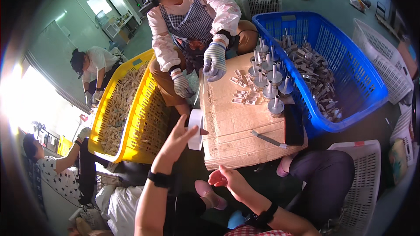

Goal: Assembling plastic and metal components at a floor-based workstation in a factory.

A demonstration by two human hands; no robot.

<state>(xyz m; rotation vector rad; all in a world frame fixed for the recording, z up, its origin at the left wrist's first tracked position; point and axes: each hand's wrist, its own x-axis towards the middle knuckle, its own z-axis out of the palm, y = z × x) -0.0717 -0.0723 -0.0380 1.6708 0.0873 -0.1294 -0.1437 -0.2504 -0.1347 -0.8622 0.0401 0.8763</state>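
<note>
My left hand [178,137] grips a wide white ring, which looks like a roll of tape [196,130], at the left edge of a cardboard-covered work surface [236,133]. My right hand [228,181] hovers just off the near edge of that surface, its fingers apart and nothing visible in them. A slim metal-bladed tool [267,139] lies on the cardboard near a dark flat object [294,124]. Toward the far right side, several round metal pieces with upright tubes [274,76] stand beside small light-coloured parts [243,97].
Opposite me sits a person in striped gloves [214,61]. A blue crate [350,118] of metal parts is at the right, and a yellow crate [140,118] of tan pieces at the left. White crates [363,175] stand further right. Other people work at the far left.
</note>
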